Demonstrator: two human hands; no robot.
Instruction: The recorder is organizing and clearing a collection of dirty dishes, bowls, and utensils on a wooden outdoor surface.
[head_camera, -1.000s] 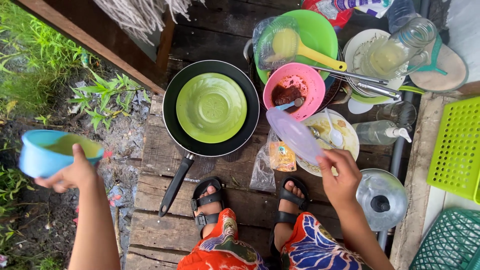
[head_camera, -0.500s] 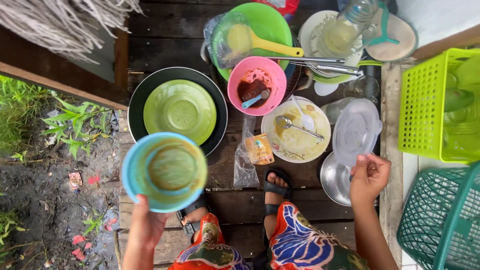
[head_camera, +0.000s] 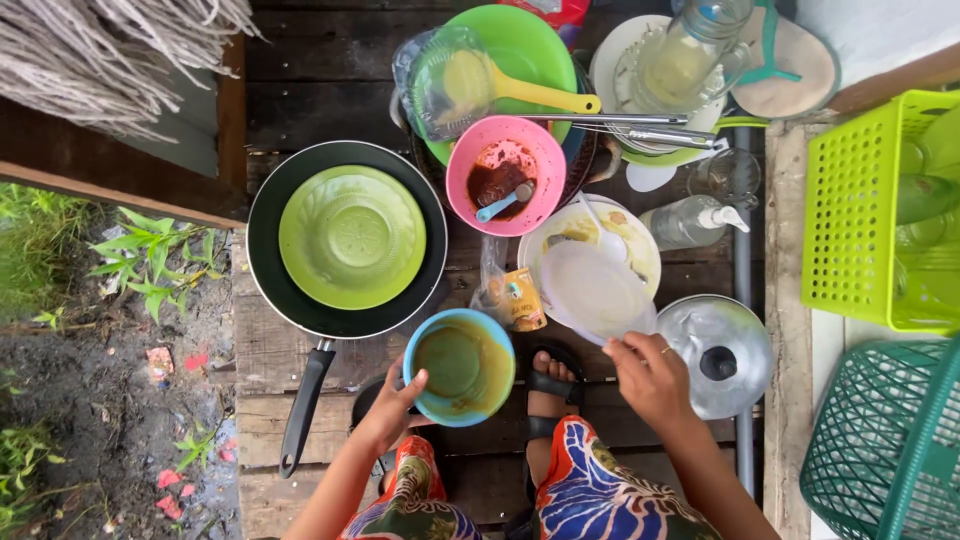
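Head view: left hand (head_camera: 388, 408) grips blue bowl (head_camera: 459, 366) rim; right hand (head_camera: 652, 375) pinches clear plate (head_camera: 594, 292) edge.

Single head-worn view, straight down, close above dishes on a plank floor (head_camera: 300, 350).

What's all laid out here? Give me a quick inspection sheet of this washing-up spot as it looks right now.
Surface: dark wooden planks, worn and damp-looking.
Job's things: blue bowl, brown residue inside; clear plastic lid over a dirty white plate.
Clutter: green plate in a black frying pan; pink bowl with a spoon; large green basin; yellow ladle; glass jug; metal pot lid.
Hands: left hand holds the blue bowl's rim; right hand grips the clear plastic lid's edge.
Cables: nothing seen.
Surroundings: green baskets right; weeds and mud left.
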